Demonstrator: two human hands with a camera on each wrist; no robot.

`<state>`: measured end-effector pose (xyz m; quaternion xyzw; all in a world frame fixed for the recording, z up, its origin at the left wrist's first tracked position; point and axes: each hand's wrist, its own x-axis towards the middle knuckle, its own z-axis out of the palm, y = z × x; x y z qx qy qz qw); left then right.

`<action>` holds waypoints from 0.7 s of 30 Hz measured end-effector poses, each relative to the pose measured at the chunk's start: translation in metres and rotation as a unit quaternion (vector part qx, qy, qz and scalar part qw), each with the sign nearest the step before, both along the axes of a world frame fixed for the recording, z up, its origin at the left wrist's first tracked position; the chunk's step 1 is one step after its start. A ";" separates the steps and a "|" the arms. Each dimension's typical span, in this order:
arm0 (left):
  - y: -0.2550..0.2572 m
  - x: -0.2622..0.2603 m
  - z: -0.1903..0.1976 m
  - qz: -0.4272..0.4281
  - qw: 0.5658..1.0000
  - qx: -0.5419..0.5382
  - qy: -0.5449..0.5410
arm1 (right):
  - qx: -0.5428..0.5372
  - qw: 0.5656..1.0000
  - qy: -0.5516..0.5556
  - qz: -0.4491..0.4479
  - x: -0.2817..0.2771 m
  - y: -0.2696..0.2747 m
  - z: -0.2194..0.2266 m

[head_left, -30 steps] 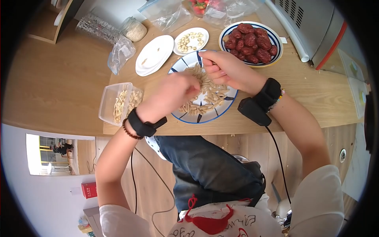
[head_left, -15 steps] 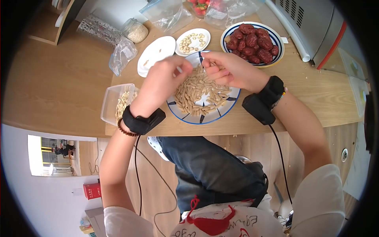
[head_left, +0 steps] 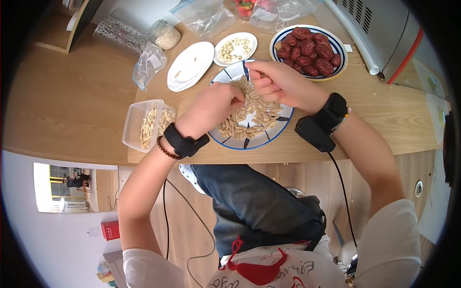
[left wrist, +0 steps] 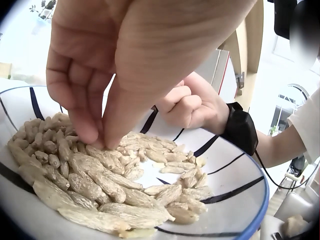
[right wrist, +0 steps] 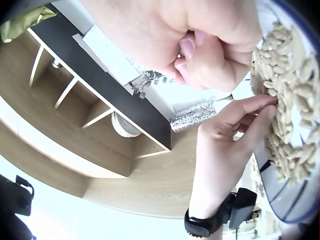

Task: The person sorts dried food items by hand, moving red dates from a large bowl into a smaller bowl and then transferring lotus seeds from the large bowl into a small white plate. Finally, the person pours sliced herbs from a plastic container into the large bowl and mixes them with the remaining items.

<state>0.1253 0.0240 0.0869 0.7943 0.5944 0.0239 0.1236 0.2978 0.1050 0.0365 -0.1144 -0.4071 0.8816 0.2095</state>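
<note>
My left hand (head_left: 211, 109) reaches down over the blue-and-white plate (left wrist: 240, 170), thumb and fingertips pinching at a wrinkled tan dried root in the pile. Many such dried roots (left wrist: 107, 185), slim and tapered, cover the plate's middle. Over the plate's far right rim hangs my right hand (head_left: 290, 89), its fingers curled in toward the palm. Whatever lies inside that curl is hidden in the right wrist view, where the right hand (right wrist: 205, 45) is seen above the left hand (right wrist: 225, 135).
Behind are a plate of red dates (head_left: 307, 50), a small plate of round pale seeds (head_left: 221, 60) and stacked white plates (head_left: 185, 72). A clear plastic box (head_left: 132, 125) of pale slices stands left. A grain jar (head_left: 165, 37) and plastic bags (head_left: 204, 21) lie farther back.
My left hand lifted off the pile toward the upper left, then came back down to the dried roots. The right hand stays nearly in place, fingers still curled.
</note>
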 end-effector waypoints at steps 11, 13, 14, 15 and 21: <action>0.015 -0.017 -0.006 -0.063 0.998 -0.025 0.001 | 0.012 1.000 -0.003 -0.010 -0.001 -0.001 0.001; 0.016 -0.017 -0.004 -0.073 0.997 -0.027 0.009 | 0.011 1.000 -0.006 -0.013 -0.001 -0.002 0.002; 0.016 -0.017 -0.003 -0.070 0.997 -0.028 0.015 | 0.012 1.000 -0.009 -0.014 -0.001 -0.002 0.003; 0.015 -0.017 -0.002 -0.068 0.997 -0.029 0.021 | 0.012 1.000 -0.012 -0.015 -0.001 -0.003 0.004; 0.008 -0.013 0.003 -0.060 0.998 0.004 0.018 | 0.024 0.999 -0.015 -0.017 -0.001 -0.002 0.002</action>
